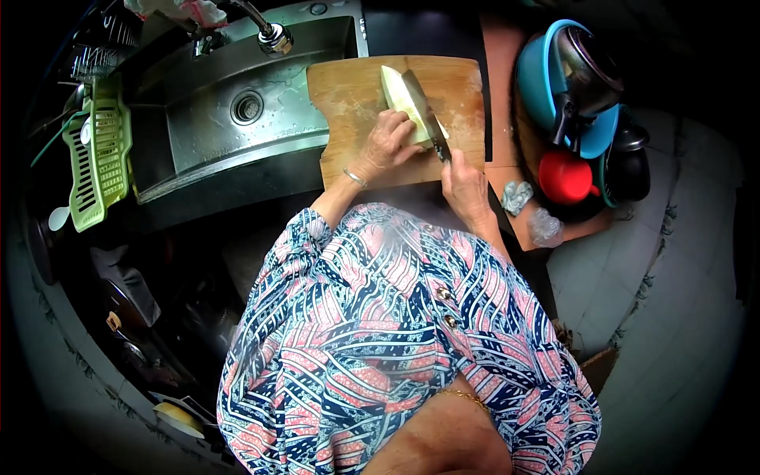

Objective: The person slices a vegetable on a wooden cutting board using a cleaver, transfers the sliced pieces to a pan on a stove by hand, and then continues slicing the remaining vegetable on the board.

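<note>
A long, pale green piece of vegetable [399,89] lies on the worn wooden cutting board [350,83]. With fingers bent over its near end, my left hand [389,142] holds it against the board. My right hand [466,184] grips the handle of a kitchen knife [423,104], whose broad blade lies along the vegetable's right side. A thin pale slice [442,127] shows just right of the blade. How deep the edge sits in the vegetable cannot be told.
Left of the board is a stainless steel sink [202,119] under a faucet [275,38], with a green plastic rack [101,154] beyond. At right stand a blue basin [537,77], a dark pot [588,71] and a red plastic cup [564,177], near crumpled plastic bags [543,227].
</note>
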Available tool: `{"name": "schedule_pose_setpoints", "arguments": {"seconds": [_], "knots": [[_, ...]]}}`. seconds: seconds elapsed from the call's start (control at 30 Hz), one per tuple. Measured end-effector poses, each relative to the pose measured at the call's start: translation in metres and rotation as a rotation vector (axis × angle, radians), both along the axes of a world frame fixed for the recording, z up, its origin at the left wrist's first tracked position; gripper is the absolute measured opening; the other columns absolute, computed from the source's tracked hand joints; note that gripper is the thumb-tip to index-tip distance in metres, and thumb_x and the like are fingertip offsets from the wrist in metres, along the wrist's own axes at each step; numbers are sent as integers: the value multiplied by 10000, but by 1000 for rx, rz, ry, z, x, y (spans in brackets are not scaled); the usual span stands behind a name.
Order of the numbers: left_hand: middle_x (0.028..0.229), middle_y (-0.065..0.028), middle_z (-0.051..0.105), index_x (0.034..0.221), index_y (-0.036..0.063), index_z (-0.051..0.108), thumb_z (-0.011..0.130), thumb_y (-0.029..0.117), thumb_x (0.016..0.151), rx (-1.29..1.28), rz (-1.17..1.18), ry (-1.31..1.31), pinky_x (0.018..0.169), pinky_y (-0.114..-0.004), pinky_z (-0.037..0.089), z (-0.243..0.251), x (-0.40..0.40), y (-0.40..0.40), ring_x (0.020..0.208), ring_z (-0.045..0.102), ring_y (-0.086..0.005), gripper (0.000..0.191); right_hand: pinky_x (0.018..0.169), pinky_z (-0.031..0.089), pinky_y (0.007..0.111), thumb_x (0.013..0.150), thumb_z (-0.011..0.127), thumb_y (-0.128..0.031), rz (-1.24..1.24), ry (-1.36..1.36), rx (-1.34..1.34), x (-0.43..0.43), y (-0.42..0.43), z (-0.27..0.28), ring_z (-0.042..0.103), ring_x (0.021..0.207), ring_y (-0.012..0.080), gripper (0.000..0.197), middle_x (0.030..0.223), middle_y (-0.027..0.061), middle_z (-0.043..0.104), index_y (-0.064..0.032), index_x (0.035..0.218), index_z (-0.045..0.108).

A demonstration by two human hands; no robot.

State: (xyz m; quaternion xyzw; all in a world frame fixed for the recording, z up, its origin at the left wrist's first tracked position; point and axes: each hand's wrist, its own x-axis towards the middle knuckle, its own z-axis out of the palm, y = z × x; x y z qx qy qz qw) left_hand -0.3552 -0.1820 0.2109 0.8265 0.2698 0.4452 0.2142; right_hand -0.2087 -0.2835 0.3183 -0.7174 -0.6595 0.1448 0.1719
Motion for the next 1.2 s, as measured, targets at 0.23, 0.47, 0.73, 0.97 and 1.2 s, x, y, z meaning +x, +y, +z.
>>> {"name": "schedule_pose_setpoints", "arguments": {"seconds": [0.23,0.47,0.73,0.97,1.2], "knots": [[1045,-132,509,1004,3,544,750,178,634,0,8,28,844,-393,434,7,5,-1,988,465,-326,458,552,442,525,823,490,-98,13,5,-60,13,11,-14,560,616,441,114,633,259,552,-22,849,410],[943,-79,571,961,49,596,727,291,686,278,100,-4,876,-460,385,54,16,31,955,498,-282,389,537,450,514,804,504,-72,-1,-31,-56,15,14,-10,566,595,436,116,611,251,551,-7,825,409],[770,-63,632,711,93,696,346,625,849,202,-22,592,670,-327,463,85,85,102,815,536,-209,651,545,453,517,783,506,-48,-7,-31,-39,9,12,-12,564,588,438,109,586,245,548,-2,799,408],[643,-37,614,579,119,677,303,630,859,272,14,646,659,-346,437,74,84,106,749,547,-219,692,558,461,502,785,495,-40,29,-36,-16,10,14,-27,575,596,426,91,597,236,561,3,811,420],[602,-41,599,545,122,660,293,640,856,191,2,643,708,-358,384,66,79,100,723,538,-221,706,557,471,481,779,496,-37,31,-31,-42,6,10,-31,583,606,413,87,611,230,569,2,819,428]]}}
